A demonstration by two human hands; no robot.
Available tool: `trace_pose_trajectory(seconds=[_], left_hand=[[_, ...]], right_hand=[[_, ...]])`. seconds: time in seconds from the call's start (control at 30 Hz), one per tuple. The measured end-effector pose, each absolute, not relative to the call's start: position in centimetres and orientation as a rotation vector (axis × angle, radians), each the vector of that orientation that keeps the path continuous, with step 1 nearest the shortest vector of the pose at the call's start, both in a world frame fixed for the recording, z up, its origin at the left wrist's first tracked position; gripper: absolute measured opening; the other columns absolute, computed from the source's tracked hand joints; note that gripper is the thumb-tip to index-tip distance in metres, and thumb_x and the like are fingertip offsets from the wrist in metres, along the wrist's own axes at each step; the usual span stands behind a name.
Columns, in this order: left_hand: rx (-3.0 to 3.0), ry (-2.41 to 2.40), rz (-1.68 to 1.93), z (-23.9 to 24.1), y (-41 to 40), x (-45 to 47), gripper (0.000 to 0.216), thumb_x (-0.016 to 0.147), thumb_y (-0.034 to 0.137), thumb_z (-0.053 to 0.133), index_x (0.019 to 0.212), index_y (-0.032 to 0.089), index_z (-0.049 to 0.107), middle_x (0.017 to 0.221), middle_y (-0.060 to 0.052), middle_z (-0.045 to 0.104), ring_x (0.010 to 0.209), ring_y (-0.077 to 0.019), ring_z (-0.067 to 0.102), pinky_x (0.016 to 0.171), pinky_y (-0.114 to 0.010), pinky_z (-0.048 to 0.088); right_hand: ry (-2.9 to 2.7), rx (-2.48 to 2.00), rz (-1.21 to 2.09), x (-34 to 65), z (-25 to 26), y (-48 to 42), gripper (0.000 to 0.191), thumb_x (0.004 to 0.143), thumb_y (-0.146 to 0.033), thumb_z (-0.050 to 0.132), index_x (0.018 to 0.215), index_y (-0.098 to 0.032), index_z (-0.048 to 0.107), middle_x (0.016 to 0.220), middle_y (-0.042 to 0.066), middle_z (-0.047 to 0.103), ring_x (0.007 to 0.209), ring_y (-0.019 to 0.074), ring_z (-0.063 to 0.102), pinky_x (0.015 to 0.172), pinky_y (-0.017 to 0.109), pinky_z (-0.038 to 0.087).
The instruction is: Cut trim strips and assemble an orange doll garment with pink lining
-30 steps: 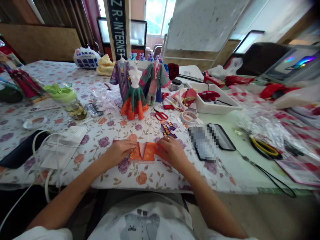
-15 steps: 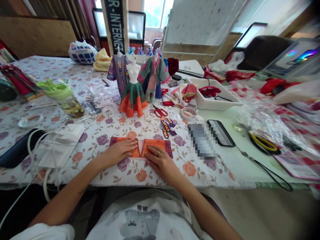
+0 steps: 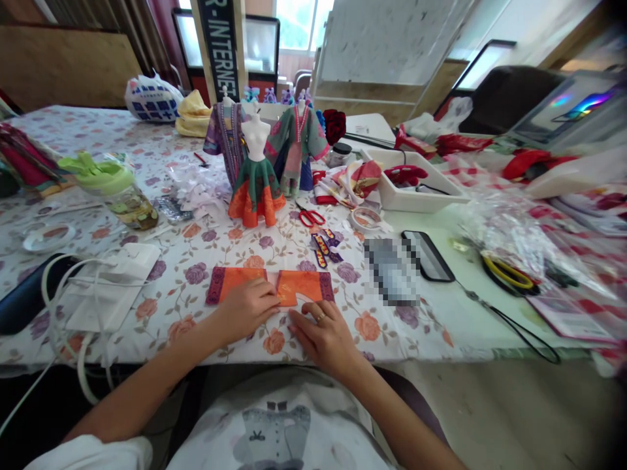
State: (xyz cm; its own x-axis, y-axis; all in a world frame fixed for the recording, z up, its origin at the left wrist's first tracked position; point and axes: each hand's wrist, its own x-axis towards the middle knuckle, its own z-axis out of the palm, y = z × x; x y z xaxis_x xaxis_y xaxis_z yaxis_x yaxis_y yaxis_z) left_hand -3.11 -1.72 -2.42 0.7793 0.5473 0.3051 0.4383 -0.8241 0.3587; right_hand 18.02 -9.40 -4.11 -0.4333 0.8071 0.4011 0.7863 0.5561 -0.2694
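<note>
Two orange cloth pieces with purple patterned end bands lie side by side on the flowered tablecloth (image 3: 166,297). My left hand (image 3: 249,305) covers part of the left orange cloth (image 3: 240,277), its bent fingers pressed together at the inner edge of the right orange cloth (image 3: 304,282). At the lower edge of that right piece, my right hand (image 3: 327,331) has its fingers curled, thumb below and index above. A pale curved edge shows there; the exact grip is partly hidden. A ring is on the right hand.
Beyond the cloth stand dress forms in small costumes, one with a green and orange skirt (image 3: 257,192). Red scissors (image 3: 310,217), patterned scraps (image 3: 323,248), tape (image 3: 366,219) and a phone (image 3: 428,256) lie around. A power strip (image 3: 115,287) with cables and a lidded bottle (image 3: 125,192) are left.
My left hand has slid right to the inner edges. My right hand has drawn back toward me from lying flat, its fingers now curled at the right cloth's lower edge.
</note>
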Motion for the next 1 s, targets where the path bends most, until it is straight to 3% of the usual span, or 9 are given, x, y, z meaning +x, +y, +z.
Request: trace_pose_trajectory(seconds=[0.2,0.83,1.0], left_hand=[[2.908,0.773,0.483,-3.6,-1.6,-2.5,0.024,0.094,0.02,0.041,0.087,0.015,0.063,0.087,-0.007,0.061,0.083,-0.0185,0.054,0.073,-0.032,0.046],[3.045,0.765,0.437,-3.6,-1.9,-2.7,0.021,0.093,0.015,0.041,0.093,0.014,0.062,0.092,-0.009,0.062,0.085,-0.0204,0.055,0.074,-0.035,0.048],[3.012,0.786,0.564,-3.5,-1.8,-3.2,0.025,0.095,0.016,0.036,0.094,0.015,0.062,0.092,-0.009,0.062,0.085,-0.0197,0.056,0.076,-0.035,0.049]], right_hand=[[-2.329,-1.338,0.034,18.0,-4.5,-9.9,0.027,0.092,-0.027,0.051,0.115,-0.018,0.063,0.097,0.011,0.059,0.085,0.0219,0.049,0.077,0.037,0.044],[-2.307,-1.365,0.016,17.9,-4.8,-10.2,0.029,0.094,-0.028,0.048,0.116,-0.018,0.063,0.098,0.011,0.059,0.089,0.0232,0.05,0.078,0.038,0.044],[-2.314,-1.357,0.012,18.0,-4.7,-10.1,0.029,0.093,-0.028,0.048,0.116,-0.018,0.063,0.098,0.012,0.058,0.086,0.0223,0.05,0.076,0.037,0.044]])
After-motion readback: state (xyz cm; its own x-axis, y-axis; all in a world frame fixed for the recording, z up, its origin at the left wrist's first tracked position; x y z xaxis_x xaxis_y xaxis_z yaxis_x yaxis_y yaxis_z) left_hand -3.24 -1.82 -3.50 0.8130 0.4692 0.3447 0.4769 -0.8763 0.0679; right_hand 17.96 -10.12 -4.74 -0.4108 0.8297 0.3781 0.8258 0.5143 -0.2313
